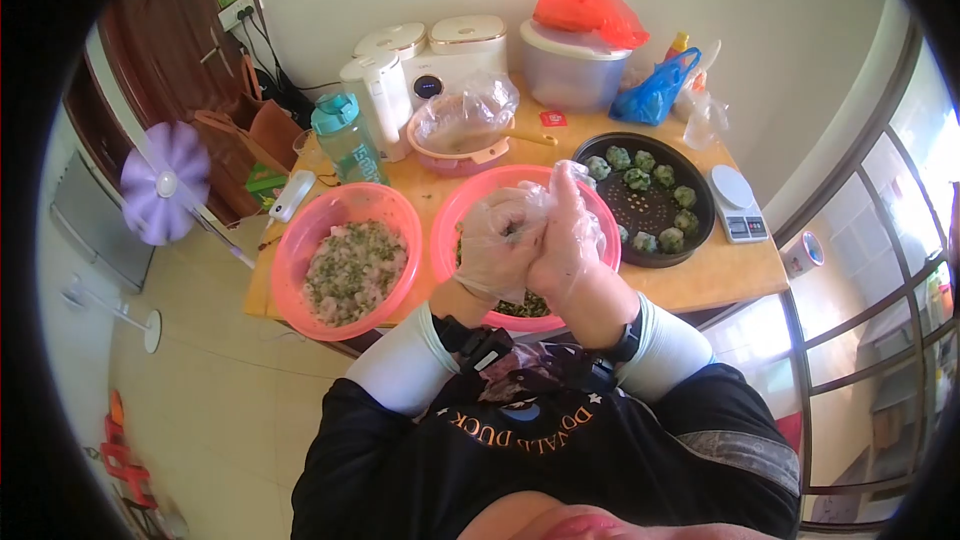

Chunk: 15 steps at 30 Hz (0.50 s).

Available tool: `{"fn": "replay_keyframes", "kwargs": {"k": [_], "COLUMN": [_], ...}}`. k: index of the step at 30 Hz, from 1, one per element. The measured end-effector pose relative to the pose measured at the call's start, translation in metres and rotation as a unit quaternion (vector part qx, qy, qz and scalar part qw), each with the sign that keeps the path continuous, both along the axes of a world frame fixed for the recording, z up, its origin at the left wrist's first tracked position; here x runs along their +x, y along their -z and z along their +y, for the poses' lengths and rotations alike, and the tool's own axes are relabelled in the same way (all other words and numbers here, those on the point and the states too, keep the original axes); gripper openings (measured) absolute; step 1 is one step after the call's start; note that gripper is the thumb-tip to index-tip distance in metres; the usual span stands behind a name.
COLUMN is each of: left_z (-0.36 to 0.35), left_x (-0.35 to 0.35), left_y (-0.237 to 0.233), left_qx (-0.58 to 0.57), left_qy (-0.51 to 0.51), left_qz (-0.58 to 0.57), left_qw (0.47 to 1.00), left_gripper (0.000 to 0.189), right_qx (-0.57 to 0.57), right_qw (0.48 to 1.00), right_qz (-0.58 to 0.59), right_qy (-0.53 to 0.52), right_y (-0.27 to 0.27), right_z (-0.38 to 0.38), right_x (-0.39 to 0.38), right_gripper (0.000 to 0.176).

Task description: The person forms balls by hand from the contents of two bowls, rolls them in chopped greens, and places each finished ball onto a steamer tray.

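Observation:
My left hand (502, 243) and my right hand (570, 232), both in clear plastic gloves, are pressed together over the middle pink basin (455, 202). The left palm is cupped against the right one, and whatever lies between them is hidden. Bits of green filling cling to the gloves. Chopped green filling (524, 306) shows in this basin below my wrists. To the left, another pink basin (291, 240) holds a pale mix with green bits (356, 270). On the right, several green-flecked balls (685, 197) sit around a dark round perforated pan (640, 215).
A kitchen scale (740, 205) stands right of the pan. Behind the basins are a teal bottle (348, 140), a plastic-covered bowl (465, 125), a white appliance (465, 60) and a lidded tub (572, 70). A blue bag (655, 90) lies at back right. A fan (166, 184) stands left.

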<state>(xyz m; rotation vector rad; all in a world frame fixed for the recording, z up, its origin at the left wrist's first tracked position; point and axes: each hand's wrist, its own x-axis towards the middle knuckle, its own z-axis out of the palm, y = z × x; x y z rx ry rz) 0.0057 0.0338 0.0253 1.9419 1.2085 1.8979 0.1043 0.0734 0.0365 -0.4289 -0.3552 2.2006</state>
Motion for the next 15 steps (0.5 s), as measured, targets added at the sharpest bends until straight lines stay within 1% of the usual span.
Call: {"fn": "replay_keyframes", "kwargs": {"k": [1, 2, 3, 4, 5, 6, 7, 8, 9, 10, 11, 12, 13, 15], "left_z": [-0.001, -0.003, -0.004, 0.001, 0.007, 0.011, 0.004, 0.002, 0.002, 0.001, -0.004, -0.009, -0.012, -0.011], "left_x": [0.001, 0.004, 0.004, 0.000, -0.006, -0.012, -0.022, -0.028, -0.033, -0.037, -0.035, -0.029, -0.026, -0.026], "left_y": [0.002, 0.002, 0.003, 0.010, 0.013, 0.016, 0.021, 0.020, 0.018, 0.017, 0.013, 0.007, 0.003, 0.003], "left_qx": [-0.001, -0.032, -0.062, -0.062, -0.056, -0.049, -0.052, -0.050, -0.030, -0.005, -0.002, -0.046, -0.090, -0.107], "left_qy": [0.000, 0.064, 0.126, 0.123, 0.047, -0.029, -0.068, -0.073, 0.191, 0.433, 0.431, 0.351, 0.269, 0.278], "left_qz": [0.003, -0.142, -0.283, -0.283, -0.328, -0.371, -0.222, -0.222, -0.445, -0.609, -0.610, -0.655, -0.693, -0.694], "left_qw": [1.000, 0.987, 0.949, 0.949, 0.942, 0.927, 0.971, 0.971, 0.874, 0.664, 0.665, 0.668, 0.663, 0.655], "left_gripper": [0.009, 0.004, 0.009, 0.009, 0.011, 0.014, 0.018, 0.018, 0.022, 0.026, 0.026, 0.028, 0.031, 0.034], "right_qx": [-0.020, -0.021, 0.001, 0.022, 0.023, 0.048, 0.074, 0.100, 0.135, 0.135, 0.294, 0.438, 0.438, 0.531], "right_qw": [0.997, 0.997, 0.997, 0.996, 0.996, 0.995, 0.993, 0.991, 0.987, 0.987, 0.928, 0.823, 0.822, 0.748], "right_qz": [-0.064, -0.062, -0.075, -0.089, -0.087, -0.084, -0.082, -0.081, -0.083, -0.083, -0.228, -0.362, -0.362, -0.395], "right_qy": [0.046, 0.045, 0.013, -0.021, -0.025, -0.031, -0.039, -0.047, -0.033, -0.038, -0.008, 0.025, 0.025, 0.049], "right_y": [-0.009, -0.021, -0.032, -0.038, -0.036, -0.032, -0.028, -0.026, -0.029, -0.024, -0.023, -0.023, -0.023, -0.056], "right_z": [-0.006, -0.011, -0.015, -0.018, -0.017, -0.014, -0.010, -0.009, -0.011, -0.005, 0.000, 0.003, -0.001, -0.032], "right_x": [-0.005, -0.009, -0.012, -0.015, -0.016, -0.016, -0.016, -0.015, -0.015, -0.014, -0.013, -0.013, -0.010, -0.003], "right_gripper": [0.046, 0.046, 0.043, 0.040, 0.040, 0.040, 0.041, 0.041, 0.042, 0.042, 0.040, 0.038, 0.038, 0.034]}}
